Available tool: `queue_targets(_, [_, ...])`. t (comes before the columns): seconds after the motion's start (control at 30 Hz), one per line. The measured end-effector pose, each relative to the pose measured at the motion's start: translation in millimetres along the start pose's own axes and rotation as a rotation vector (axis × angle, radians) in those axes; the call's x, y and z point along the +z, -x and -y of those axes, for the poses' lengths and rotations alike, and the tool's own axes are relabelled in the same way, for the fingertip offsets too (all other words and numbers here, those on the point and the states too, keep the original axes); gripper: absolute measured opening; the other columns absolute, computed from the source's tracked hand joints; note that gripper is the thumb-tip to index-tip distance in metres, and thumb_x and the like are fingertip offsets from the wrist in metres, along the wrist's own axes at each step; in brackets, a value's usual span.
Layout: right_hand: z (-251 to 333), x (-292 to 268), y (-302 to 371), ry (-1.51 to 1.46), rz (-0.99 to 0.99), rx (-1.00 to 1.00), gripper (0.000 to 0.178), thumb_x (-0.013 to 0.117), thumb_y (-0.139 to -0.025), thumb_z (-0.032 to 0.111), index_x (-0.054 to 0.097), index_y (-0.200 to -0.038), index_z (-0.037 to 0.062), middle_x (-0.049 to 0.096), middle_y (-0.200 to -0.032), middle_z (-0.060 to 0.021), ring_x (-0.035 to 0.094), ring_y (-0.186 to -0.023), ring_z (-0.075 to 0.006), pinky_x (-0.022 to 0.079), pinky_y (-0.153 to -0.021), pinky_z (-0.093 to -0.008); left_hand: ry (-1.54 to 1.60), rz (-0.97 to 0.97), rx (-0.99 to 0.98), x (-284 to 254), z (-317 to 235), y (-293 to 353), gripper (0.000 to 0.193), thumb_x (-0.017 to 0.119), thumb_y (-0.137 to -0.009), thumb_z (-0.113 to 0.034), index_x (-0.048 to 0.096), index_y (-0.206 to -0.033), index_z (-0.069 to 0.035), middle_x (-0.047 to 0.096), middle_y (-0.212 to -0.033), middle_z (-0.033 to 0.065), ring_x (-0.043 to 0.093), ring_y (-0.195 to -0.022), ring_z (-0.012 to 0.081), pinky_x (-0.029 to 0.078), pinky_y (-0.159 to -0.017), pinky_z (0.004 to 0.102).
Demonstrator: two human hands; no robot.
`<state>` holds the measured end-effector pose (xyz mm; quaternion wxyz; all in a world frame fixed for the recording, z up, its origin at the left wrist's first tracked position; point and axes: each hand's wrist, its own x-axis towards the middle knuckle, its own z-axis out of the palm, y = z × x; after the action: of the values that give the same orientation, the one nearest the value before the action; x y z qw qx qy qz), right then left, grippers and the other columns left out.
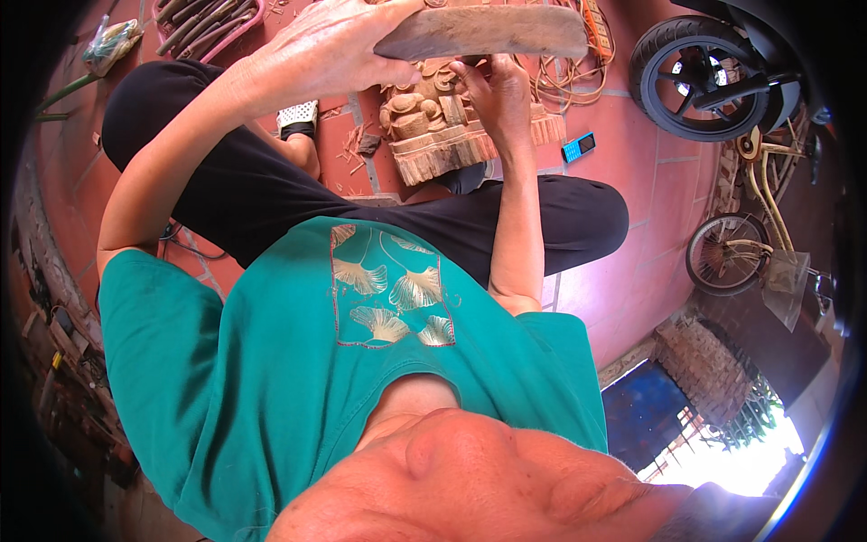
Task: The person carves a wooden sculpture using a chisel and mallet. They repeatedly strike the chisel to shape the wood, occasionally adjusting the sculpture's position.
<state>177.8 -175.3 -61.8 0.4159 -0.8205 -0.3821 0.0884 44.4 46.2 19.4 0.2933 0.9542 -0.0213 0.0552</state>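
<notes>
A long, flat piece of worn wood, like a wooden bat, lies across the top of the view. My left hand is closed around its left end, with the thumb below and part of the fingers cut off by the upper edge. Just under the wood, my right hand has its fingers drawn together; the wood hides what they may hold. Between and below my hands stands a carved wooden block with rounded relief figures and a rough, ridged lower edge.
Wood chips lie on the red tiles by my shoe. A pink basket of tool handles stands at far left. To the right are an orange power strip with cords, a blue phone, a motorbike wheel and a bicycle.
</notes>
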Motion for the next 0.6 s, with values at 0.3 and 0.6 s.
queue_targets(0.3, [4, -6, 1, 0.022, 0.066, 0.001, 0.022, 0.079, -0.084, 0.013, 0.064, -0.097, 0.0031, 0.069, -0.078, -0.0139, 0.069, -0.07, -0.0326, 0.05, -0.061, -0.0413, 0.07, 0.082, -0.109, 1, -12, 0, 0.066, 0.08, -0.085, -0.035, 0.053, -0.136, -0.003, 0.067, -0.079, 0.026, 0.07, -0.074, 0.0396, 0.053, -0.069, 0.0465])
queue_targets(0.6, [-8, -8, 4, 0.101, -0.075, -0.042, 0.021, 0.08, -0.083, 0.013, 0.064, -0.094, 0.0029, 0.071, -0.079, -0.0119, 0.07, -0.071, -0.0326, 0.052, -0.063, -0.0406, 0.014, 0.014, -0.069, 3, -5, 1, 0.068, 0.079, -0.085, -0.039, 0.053, -0.135, -0.003, 0.067, -0.079, 0.0254, 0.07, -0.076, 0.0397, 0.053, -0.071, 0.0462])
